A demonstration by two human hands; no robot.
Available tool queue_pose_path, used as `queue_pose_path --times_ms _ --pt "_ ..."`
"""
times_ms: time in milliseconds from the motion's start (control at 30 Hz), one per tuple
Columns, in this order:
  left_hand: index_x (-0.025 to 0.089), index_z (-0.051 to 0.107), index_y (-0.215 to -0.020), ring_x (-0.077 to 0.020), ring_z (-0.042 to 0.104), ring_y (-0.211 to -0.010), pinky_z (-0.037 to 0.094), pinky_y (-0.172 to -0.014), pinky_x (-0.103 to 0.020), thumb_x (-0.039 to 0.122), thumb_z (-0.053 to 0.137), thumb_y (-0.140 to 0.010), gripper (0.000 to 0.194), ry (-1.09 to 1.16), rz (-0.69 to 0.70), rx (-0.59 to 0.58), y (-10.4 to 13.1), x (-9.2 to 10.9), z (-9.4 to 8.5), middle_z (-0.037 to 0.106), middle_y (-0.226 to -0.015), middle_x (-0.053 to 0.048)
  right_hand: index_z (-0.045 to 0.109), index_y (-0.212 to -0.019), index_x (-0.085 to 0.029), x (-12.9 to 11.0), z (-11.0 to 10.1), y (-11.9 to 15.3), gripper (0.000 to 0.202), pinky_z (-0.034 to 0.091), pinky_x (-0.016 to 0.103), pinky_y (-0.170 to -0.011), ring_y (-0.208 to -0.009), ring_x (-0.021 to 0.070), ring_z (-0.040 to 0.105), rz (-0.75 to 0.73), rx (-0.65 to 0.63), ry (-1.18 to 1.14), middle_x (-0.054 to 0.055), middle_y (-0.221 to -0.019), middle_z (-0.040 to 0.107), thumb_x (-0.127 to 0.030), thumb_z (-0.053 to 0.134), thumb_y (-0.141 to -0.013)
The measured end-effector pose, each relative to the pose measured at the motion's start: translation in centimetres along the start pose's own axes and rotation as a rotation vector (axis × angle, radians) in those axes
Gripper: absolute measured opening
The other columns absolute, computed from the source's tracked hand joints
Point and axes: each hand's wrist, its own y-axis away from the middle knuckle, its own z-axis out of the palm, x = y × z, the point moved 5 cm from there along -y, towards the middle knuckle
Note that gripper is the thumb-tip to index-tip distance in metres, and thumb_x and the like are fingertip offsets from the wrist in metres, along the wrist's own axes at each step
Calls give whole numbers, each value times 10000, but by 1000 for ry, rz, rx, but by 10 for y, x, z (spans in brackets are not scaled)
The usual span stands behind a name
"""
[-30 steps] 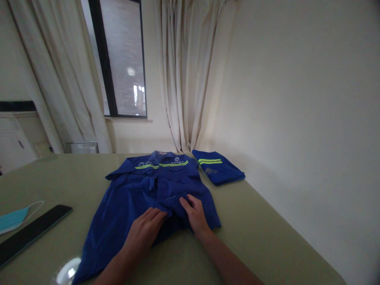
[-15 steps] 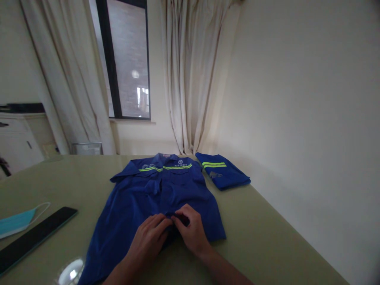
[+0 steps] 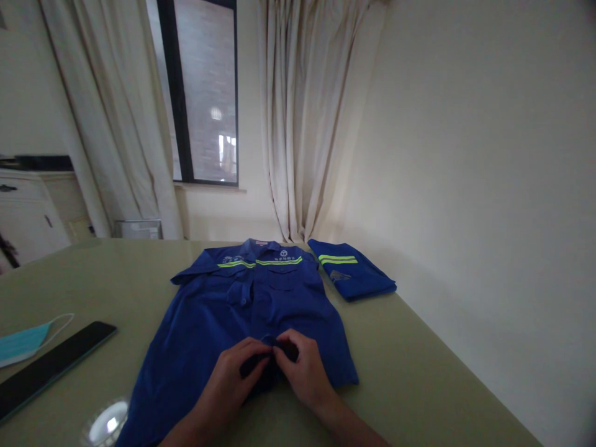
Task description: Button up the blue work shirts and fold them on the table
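Note:
A blue work shirt [image 3: 200,323] with yellow-green stripes lies spread on the green table, its collar at the far end. At the middle of its near hem, my left hand [image 3: 233,372] pinches the cloth between thumb and fingers. Right beside it, my right hand [image 3: 305,369] pinches the same front edge, fingertips almost touching those of the left. Any button between the fingertips is too small to make out. To the right of the collar sits a folded blue garment [image 3: 358,276] with a striped band.
On the green table [image 3: 419,372], a light blue mask [image 3: 23,344] and a long black flat object [image 3: 56,366] lie at the left. A shiny round glass object [image 3: 108,425] sits near the shirt's lower left. A wall borders the right side.
My left fingers have arched up from the cloth, leaving a gap between thumb and forefinger. Both hands stay at the hem, slightly lower in view. The view has shifted a little.

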Motion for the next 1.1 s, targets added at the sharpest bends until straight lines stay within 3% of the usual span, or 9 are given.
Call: queue_pose_path --times_ms 133,300,467,533,633,800,900,1000,1100 --pt "274 746 -1028 -167 741 -932 598 -872 -279 261 621 -936 156 21 -36 25 3 -5 0 781 -1013 -10 730 -889 -190 2 0 1 110 427 241 -656 -705 156 595 16 -52 -27 8 -770 687 -261 655 -851" --pt "302 691 -1228 -178 756 -928 614 -862 -292 276 661 -898 333 13 -77 98 4 -14 -1 790 -1037 -4 745 -864 -183 4 -4 1 134 377 234 -590 -628 132 536 65 -98 -44 -13 -692 643 -305 696 -837" --pt "305 706 -1205 -178 754 -901 615 -838 -289 230 611 -899 329 -32 -31 70 2 -9 0 789 -1000 -9 711 -818 -168 10 -1 -1 474 414 247 -554 -571 138 558 168 -153 -266 -2 -646 608 -610 566 -913" --pt "292 720 -1149 -176 754 -883 614 -825 -283 201 597 -888 303 -26 -46 51 2 -9 1 790 -973 -8 678 -821 -163 16 5 -1 540 432 249 -521 -522 136 571 252 -208 -387 -4 -627 605 -690 571 -870" --pt "277 727 -1060 -178 753 -884 609 -827 -279 167 591 -866 261 -17 -75 40 3 -12 2 792 -973 -4 660 -849 -157 23 12 -1 503 446 238 -519 -506 126 583 303 -264 -415 -9 -620 629 -644 739 -750" --pt "271 731 -1044 -173 733 -909 601 -840 -268 116 563 -875 284 -81 -18 21 4 -13 2 755 -967 -17 672 -834 -154 24 12 0 408 425 221 -515 -521 111 569 295 -259 -377 -19 -631 636 -522 802 -715" --pt "294 724 -1133 -148 731 -915 605 -829 -244 98 506 -909 369 -164 67 19 6 -11 2 710 -1087 -38 691 -833 -158 19 9 0 309 414 221 -544 -554 107 546 250 -238 -340 -25 -648 630 -437 790 -747" --pt "285 730 -1098 -133 744 -921 612 -808 -219 124 460 -957 345 -254 163 33 8 -8 1 682 -1255 -50 706 -810 -173 15 6 0 242 388 220 -564 -597 111 513 218 -220 -299 -32 -650 606 -402 776 -774" --pt "267 720 -1097 -148 752 -949 613 -843 -236 160 473 -986 291 -368 326 90 11 -2 -2 760 -1143 -33 710 -778 -189 11 5 0 225 385 228 -597 -635 122 495 182 -201 -272 -35 -655 584 -405 770 -786"
